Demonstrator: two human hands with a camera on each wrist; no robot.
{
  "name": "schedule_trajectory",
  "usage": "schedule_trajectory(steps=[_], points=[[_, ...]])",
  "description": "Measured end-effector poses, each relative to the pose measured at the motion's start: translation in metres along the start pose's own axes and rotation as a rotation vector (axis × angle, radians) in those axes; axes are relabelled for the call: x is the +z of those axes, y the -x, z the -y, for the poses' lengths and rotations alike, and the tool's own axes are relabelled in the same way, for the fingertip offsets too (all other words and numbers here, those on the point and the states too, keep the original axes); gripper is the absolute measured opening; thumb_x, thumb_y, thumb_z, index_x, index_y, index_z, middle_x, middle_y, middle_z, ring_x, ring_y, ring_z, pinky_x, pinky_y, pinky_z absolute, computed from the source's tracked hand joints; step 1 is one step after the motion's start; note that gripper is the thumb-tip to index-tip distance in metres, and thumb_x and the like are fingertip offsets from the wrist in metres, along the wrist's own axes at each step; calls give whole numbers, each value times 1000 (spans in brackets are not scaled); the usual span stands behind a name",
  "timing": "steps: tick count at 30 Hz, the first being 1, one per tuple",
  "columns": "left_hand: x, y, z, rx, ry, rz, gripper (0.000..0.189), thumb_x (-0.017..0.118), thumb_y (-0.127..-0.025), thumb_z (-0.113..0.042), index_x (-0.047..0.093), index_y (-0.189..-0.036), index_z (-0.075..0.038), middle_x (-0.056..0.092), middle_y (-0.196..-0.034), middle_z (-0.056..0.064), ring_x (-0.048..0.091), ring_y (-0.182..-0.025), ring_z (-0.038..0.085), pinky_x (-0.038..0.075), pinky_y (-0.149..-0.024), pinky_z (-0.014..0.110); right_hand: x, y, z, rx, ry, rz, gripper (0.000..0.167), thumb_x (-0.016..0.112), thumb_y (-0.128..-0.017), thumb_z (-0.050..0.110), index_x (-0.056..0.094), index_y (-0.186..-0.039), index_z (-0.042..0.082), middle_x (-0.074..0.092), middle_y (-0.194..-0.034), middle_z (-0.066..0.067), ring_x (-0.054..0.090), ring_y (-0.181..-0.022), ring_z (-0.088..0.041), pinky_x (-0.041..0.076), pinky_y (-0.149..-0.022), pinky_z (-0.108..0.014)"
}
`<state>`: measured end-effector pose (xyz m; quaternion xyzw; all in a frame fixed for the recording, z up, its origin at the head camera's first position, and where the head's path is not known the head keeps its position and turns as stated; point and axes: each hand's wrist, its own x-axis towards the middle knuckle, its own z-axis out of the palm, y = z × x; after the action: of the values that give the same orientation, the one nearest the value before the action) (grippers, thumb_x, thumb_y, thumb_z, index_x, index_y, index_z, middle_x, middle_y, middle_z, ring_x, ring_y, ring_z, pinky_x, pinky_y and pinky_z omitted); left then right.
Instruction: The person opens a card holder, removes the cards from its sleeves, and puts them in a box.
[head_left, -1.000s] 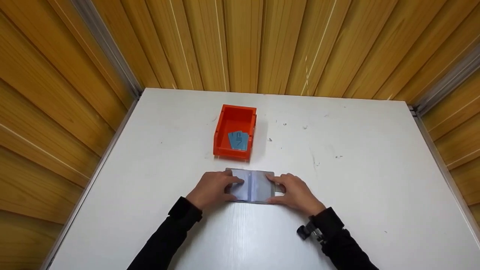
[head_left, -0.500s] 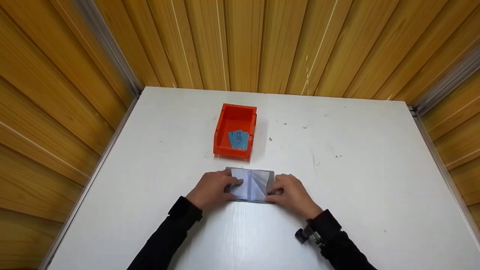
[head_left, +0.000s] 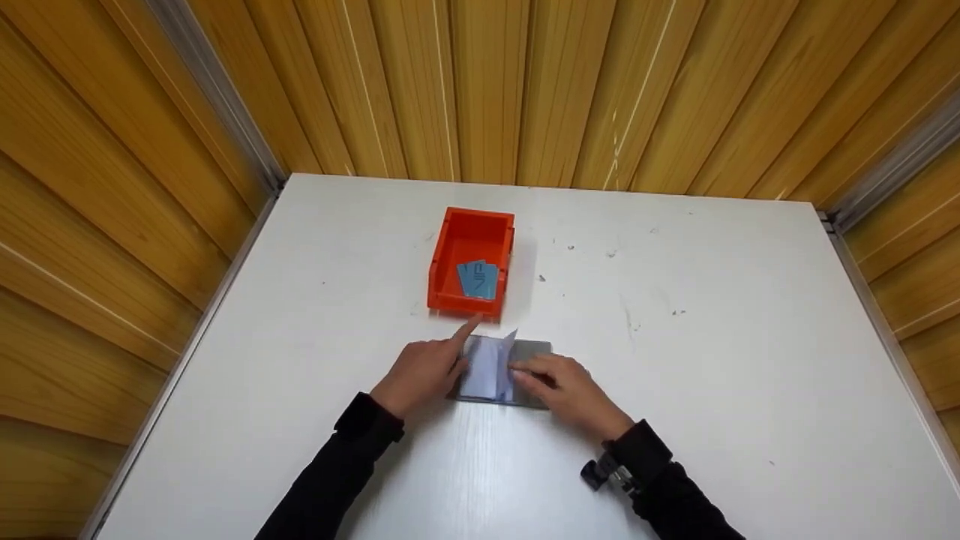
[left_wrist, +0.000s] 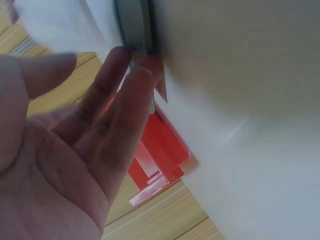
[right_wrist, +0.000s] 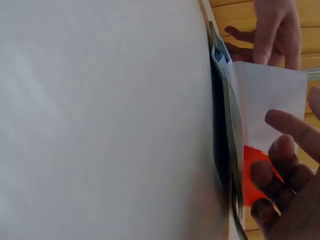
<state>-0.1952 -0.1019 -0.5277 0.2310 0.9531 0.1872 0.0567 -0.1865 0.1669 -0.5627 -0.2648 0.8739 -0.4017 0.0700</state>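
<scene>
A card holder booklet [head_left: 480,371] with clear plastic sleeves and a grey cover lies spread on the white table in the head view. Near its middle one clear page [right_wrist: 270,100] stands up, partway turned. My right hand [head_left: 566,386] touches that page from the right with its fingertips, the fingers loosely bent. On the booklet's left edge rests my left hand [head_left: 424,375], its index finger stretched toward the bin. In the left wrist view the left fingers [left_wrist: 122,110] touch the cover's edge, with the thumb apart.
An orange-red open bin [head_left: 469,240] stands just beyond the booklet, with several blue cards [head_left: 478,280] inside, one lettered "VIP". White table [head_left: 712,360] surrounds it. Wood-patterned panels [head_left: 487,90] enclose the back and sides.
My right hand has gone from the booklet's right edge toward its middle, lifting a clear page leftward. The left index finger has come off the left page and stretched forward.
</scene>
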Motion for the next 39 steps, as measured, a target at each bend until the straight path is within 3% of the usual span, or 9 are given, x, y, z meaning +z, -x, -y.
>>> schedule_trajectory(steps=[2, 4, 7, 9, 11, 15, 24, 29, 39], points=[[-1, 0, -1, 8, -7, -20, 72, 64, -104, -23, 26, -165, -27, 46, -60, -2, 47, -54, 14, 50, -66, 27, 4, -2, 3, -3, 41, 29, 38, 58, -106, 41, 73, -132, 19, 57, -83, 11, 50, -78, -6, 42, -72, -25], [-1, 1, -3, 17, 3, -22, 67, 60, -106, -26, 28, -164, -32, 55, -64, 1, 54, -57, 17, 54, -69, 30, 7, -4, 6, -15, 104, 56, 39, 57, -106, 42, 70, -136, 21, 53, -80, 12, 49, -76, -6, 41, -71, -25], [-1, 2, -7, 23, -5, 12, 52, 56, -107, -35, 44, -158, -33, 75, -96, 9, 72, -84, 25, 59, -86, 39, 11, -7, 10, -20, 188, 84, 37, 61, -104, 39, 69, -138, 23, 54, -80, 11, 48, -77, -7, 40, -71, -26], [1, 2, -9, 22, -42, 37, 44, 56, -106, -39, 57, -150, -30, 75, -118, 12, 73, -103, 28, 58, -94, 43, 11, -9, 13, -8, 227, 97, 37, 64, -103, 36, 68, -138, 26, 56, -82, 9, 48, -78, -9, 40, -72, -27], [3, 1, -10, 23, -95, 57, 41, 60, -105, -39, 64, -143, -26, 72, -127, 12, 72, -109, 28, 58, -95, 43, 11, -9, 14, 18, 241, 113, 37, 66, -102, 34, 67, -139, 28, 57, -84, 8, 48, -80, -10, 40, -73, -28], [7, 2, -8, 51, -155, 42, 38, 70, -100, -32, 70, -136, -21, 72, -118, 12, 71, -98, 24, 59, -91, 38, 11, -8, 14, 38, 231, 130, 40, 69, -101, 29, 66, -141, 29, 52, -82, 8, 46, -78, -11, 38, -70, -26], [9, 0, -7, 65, -132, 25, 37, 72, -99, -27, 71, -135, -20, 70, -112, 12, 68, -90, 22, 59, -88, 37, 4, -3, 5, 18, 226, 115, 49, 72, -98, 28, 62, -145, 23, 47, -82, 8, 46, -81, -11, 36, -73, -27], [7, -1, -8, 47, -117, 38, 37, 73, -98, -27, 71, -134, -19, 66, -98, 8, 59, -78, 17, 57, -81, 31, -4, 2, -2, 51, 247, 82, 54, 76, -95, 33, 61, -146, 19, 41, -76, 9, 43, -76, -9, 35, -69, -26], [7, -4, -9, 24, -94, 56, 36, 74, -98, -26, 72, -132, -18, 67, -92, 7, 52, -72, 14, 47, -69, 25, -22, 16, -17, 145, 232, 67, 66, 84, -87, 34, 61, -145, 13, 48, -80, 7, 45, -77, -9, 36, -69, -25]])
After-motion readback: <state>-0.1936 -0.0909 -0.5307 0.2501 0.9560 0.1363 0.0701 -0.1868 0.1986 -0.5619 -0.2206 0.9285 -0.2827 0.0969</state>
